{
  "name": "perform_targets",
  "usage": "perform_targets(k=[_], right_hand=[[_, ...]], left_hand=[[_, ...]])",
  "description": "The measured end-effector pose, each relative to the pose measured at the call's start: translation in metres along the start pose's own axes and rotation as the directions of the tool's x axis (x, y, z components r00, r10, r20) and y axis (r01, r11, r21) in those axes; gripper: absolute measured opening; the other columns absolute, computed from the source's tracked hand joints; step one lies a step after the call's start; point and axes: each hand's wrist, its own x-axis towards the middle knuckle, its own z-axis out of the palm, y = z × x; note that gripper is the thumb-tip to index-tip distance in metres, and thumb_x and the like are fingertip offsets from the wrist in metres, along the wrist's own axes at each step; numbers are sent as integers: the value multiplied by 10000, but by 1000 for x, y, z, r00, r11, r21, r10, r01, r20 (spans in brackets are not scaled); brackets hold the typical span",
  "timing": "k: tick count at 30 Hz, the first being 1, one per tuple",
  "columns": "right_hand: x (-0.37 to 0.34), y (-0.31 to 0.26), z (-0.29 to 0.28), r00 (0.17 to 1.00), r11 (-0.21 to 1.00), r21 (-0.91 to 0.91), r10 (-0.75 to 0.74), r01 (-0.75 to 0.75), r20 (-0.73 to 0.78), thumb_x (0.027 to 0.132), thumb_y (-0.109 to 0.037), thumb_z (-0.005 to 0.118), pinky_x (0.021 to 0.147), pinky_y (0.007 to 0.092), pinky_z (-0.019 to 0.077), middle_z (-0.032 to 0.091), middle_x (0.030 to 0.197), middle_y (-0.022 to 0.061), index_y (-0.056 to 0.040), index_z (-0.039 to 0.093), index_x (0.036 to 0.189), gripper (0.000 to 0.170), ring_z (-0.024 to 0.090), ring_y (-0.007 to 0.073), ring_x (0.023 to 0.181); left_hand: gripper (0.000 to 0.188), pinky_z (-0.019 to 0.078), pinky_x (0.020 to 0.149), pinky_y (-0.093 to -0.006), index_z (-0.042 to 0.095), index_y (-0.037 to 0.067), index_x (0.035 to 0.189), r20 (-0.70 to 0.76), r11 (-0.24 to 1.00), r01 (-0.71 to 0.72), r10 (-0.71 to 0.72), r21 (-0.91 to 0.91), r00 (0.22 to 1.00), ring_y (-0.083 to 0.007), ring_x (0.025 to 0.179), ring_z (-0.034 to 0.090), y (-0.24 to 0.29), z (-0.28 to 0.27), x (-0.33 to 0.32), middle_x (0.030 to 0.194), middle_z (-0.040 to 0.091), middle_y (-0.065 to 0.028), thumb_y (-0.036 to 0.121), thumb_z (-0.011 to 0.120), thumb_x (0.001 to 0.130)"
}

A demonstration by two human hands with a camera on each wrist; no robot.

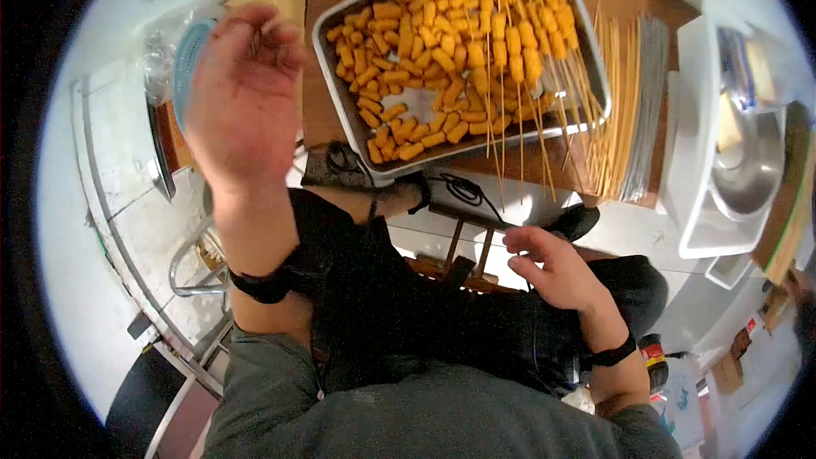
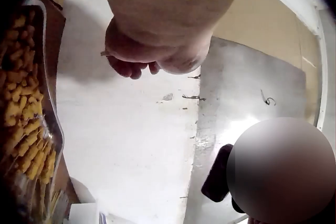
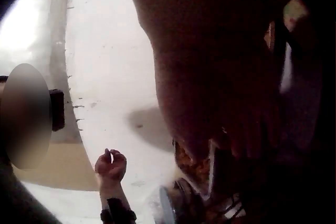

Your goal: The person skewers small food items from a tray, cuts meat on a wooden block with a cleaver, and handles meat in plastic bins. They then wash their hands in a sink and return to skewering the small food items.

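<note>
My left hand is raised high at the left, close to the head camera, over the left end of the brown table. Its fingers are loosely curled, and nothing shows held in them; in the right wrist view the same left hand stands up against a white surface. Low over my lap, my right hand hangs with its fingers loosely bent and no object in them. Nearest to both is a metal tray of short orange-yellow pieces. Several skewers threaded with such pieces lie along the tray's right side.
Bare wooden sticks and a bundle of grey sticks lie right of the tray. A white bin with a metal bowl stands far right. A blue basket is at the left. Black cables hang below the table.
</note>
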Motion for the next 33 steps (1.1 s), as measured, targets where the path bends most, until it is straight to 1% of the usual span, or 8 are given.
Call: perform_targets(k=[8, 10, 12, 14, 18, 19, 28, 33], right_hand=[[-8, 21, -2, 866, 808, -457, -479, 372, -142, 837, -173, 658, 845, 391, 494, 617, 1040, 225, 23, 571, 1130, 363, 613, 360, 970], [-15, 28, 10, 795, 730, -588, -562, 347, -229, 846, -162, 659, 831, 358, 497, 634, 1030, 191, 17, 579, 1132, 347, 631, 306, 949], [-8, 45, 23, 735, 868, -239, -496, 435, -462, 870, -164, 645, 814, 317, 495, 651, 1018, 138, 6, 597, 1122, 308, 630, 212, 919], [-11, 44, 20, 665, 880, -363, -470, 305, -580, 898, -165, 617, 781, 290, 499, 664, 979, 97, 19, 615, 1101, 274, 616, 154, 856], [-19, 38, 28, 445, 748, -140, -522, 649, -728, 909, -164, 605, 718, 261, 510, 675, 882, 75, 36, 632, 1048, 245, 626, 125, 785], [-27, 34, 24, 402, 765, -272, -563, 583, -722, 917, -156, 596, 690, 247, 513, 664, 873, 68, 19, 627, 1062, 230, 622, 113, 779], [-126, -9, 29, 131, 716, -480, -614, 507, -778, 915, -178, 596, 709, 273, 531, 666, 937, 94, 29, 614, 1107, 283, 640, 148, 838], [-116, 0, 33, 420, 815, -547, -571, 189, -705, 887, -282, 588, 779, 361, 507, 700, 877, 106, -26, 644, 1106, 341, 653, 204, 850]], left_hand=[[240, 455, 815, -346, 578, -28, 1092, 187, 974, -177, 202, -143, 961, -234, 950, 573, -22, -14, -30, 1028, 604, -104, 113, 468, 932], [225, 464, 787, -354, 574, -32, 1084, 49, 935, -343, 349, -91, 936, -238, 909, 583, -31, -13, -48, 1035, 596, -112, 98, 492, 919], [217, 479, 795, -354, 598, -10, 1068, -96, 975, -221, 217, -37, 971, -239, 946, 586, -21, -14, -69, 998, 625, -103, 130, 556, 908], [217, 475, 774, -348, 576, -1, 1062, -93, 948, -305, 296, -97, 951, -240, 909, 575, 0, -13, -83, 1049, 578, -92, 137, 582, 895], [203, 467, 778, -342, 572, 8, 1068, 71, 940, -228, 253, -252, 965, -230, 909, 564, 8, -61, -66, 1038, 561, -76, 148, 549, 923], [176, 442, 613, -297, 534, 31, 1005, 40, 935, -251, 269, -250, 962, -174, 774, 534, 21, -28, -116, 834, 538, -52, 155, 583, 889], [122, 432, 616, -267, 577, 55, 985, 94, 854, -417, 464, -310, 881, -148, 751, 539, 117, 2, -161, 843, 555, -25, 135, 565, 893], [218, 462, 777, -326, 576, 16, 1085, 531, 932, -129, 302, -338, 792, -211, 900, 564, 74, 64, -151, 1031, 567, -68, 166, 543, 930]])
